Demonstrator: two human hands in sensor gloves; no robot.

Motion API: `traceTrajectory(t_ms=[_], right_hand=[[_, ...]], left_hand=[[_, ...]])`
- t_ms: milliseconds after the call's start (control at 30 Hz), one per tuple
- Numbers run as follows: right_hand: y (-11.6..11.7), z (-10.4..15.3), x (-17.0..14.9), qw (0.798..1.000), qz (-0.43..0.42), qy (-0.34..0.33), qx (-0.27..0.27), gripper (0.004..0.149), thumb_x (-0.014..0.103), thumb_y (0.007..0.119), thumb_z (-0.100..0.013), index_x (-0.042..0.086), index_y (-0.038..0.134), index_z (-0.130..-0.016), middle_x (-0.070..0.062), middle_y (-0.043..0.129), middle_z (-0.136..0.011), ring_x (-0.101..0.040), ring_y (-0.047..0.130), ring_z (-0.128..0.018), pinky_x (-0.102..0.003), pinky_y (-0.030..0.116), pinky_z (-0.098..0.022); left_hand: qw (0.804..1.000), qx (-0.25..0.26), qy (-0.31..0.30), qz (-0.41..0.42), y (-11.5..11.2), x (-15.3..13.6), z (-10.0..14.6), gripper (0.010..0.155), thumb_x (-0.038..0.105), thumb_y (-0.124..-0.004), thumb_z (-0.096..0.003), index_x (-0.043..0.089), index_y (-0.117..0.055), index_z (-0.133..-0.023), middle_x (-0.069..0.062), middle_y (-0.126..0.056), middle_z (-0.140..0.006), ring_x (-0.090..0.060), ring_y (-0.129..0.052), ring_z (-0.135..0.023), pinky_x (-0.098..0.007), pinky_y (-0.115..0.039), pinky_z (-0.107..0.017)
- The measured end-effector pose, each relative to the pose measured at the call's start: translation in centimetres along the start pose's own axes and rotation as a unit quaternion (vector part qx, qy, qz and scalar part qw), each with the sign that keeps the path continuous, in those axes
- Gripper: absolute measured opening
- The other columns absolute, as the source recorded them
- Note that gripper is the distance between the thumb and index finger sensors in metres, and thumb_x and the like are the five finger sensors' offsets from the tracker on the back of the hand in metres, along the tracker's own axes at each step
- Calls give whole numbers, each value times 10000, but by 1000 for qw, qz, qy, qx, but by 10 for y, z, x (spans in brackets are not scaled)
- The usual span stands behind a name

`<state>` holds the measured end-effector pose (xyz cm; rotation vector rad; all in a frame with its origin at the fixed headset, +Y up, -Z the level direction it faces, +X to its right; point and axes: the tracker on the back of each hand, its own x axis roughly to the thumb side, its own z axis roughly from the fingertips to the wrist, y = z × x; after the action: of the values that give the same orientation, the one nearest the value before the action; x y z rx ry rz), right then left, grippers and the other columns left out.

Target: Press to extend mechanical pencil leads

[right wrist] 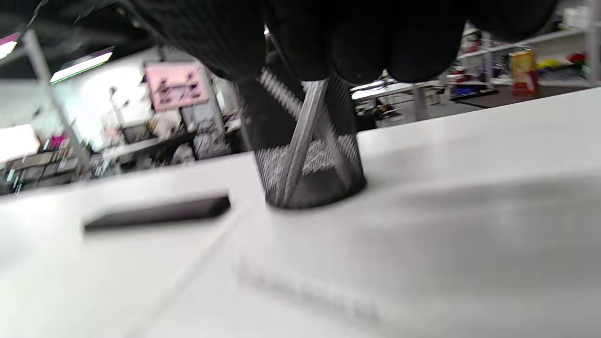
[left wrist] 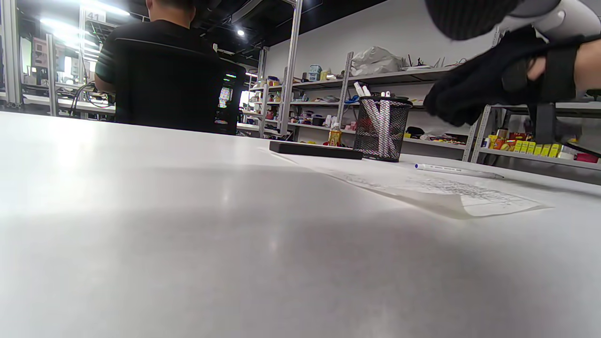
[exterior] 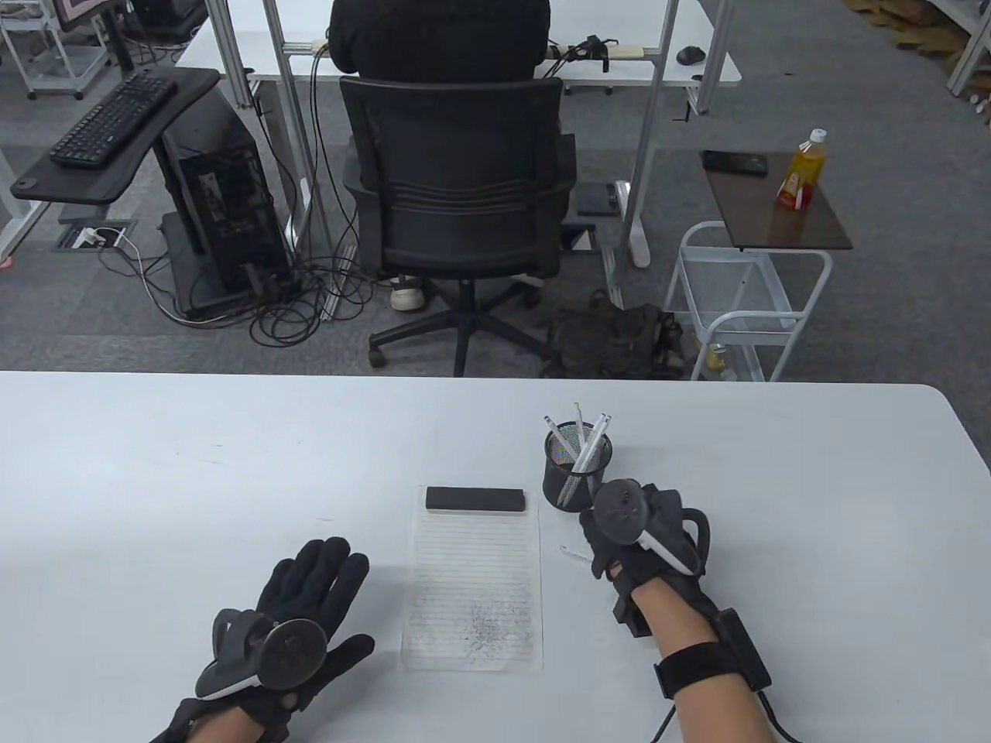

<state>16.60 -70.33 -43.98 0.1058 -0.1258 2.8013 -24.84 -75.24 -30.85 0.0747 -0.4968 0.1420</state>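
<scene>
One mechanical pencil (left wrist: 458, 170) is seen lying on the counter (exterior: 155, 480) beside the scribbled paper (exterior: 474, 596); others stand in the mesh pencil cup (exterior: 573, 472). The right hand (exterior: 631, 534) hovers just above the lying pencil, its grip seemingly empty, though blurred. The left hand (exterior: 298, 611) rests flat, fingers spread. No pressing is judged begun; every pencil remains.

right hand (exterior: 636, 534) hiding most of a loose pencil (exterior: 571, 552), right wrist view blurred
</scene>
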Motion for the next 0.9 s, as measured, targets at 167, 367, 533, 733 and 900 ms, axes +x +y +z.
traceTrajectory(t_ms=[167, 367, 533, 733, 900], right_hand=[[-26, -32, -15, 984, -143, 102, -30, 567, 387, 844, -545, 26, 778, -977, -229, 780, -902, -522, 826, -763, -687, 705, -582], [-5, -70, -24, 959, -202, 196, -11, 646, 408, 867, -536, 45, 689, -1041, -241, 644, -1038, -579, 694, -907, -738, 611, -642], [11, -86, -22, 945, -239, 224, -12, 629, 392, 891, -524, 56, 704, -1022, -245, 632, -1041, -574, 697, -904, -737, 612, -640], [18, -90, -20, 950, -211, 225, -43, 550, 354, 892, -513, 71, 754, -964, -243, 619, -1042, -567, 693, -910, -723, 626, -639], [21, -89, -21, 948, -221, 218, -64, 461, 316, 886, -513, 95, 805, -910, -239, 631, -1034, -554, 712, -902, -710, 649, -632]], left_hand=[[1000, -1, 1, 0, 0, 0, 0, 920, 641, -677, -453, 253, -210, -1144, -122, -183, -1202, -450, -280, -1116, -656, -345, -766], [1000, -4, 5, 3, 0, -1, 0, 922, 640, -678, -452, 251, -210, -1145, -122, -182, -1203, -452, -280, -1115, -657, -345, -766], [1000, -10, 5, 4, -2, -1, -1, 920, 640, -677, -453, 253, -209, -1145, -121, -181, -1203, -450, -279, -1116, -656, -344, -767], [1000, -5, 2, 1, 1, 0, 0, 920, 641, -676, -452, 254, -209, -1144, -121, -181, -1203, -449, -277, -1117, -656, -345, -767], [1000, -11, 2, 3, -2, 1, -1, 920, 640, -677, -453, 254, -208, -1145, -123, -180, -1202, -450, -278, -1116, -656, -344, -767]])
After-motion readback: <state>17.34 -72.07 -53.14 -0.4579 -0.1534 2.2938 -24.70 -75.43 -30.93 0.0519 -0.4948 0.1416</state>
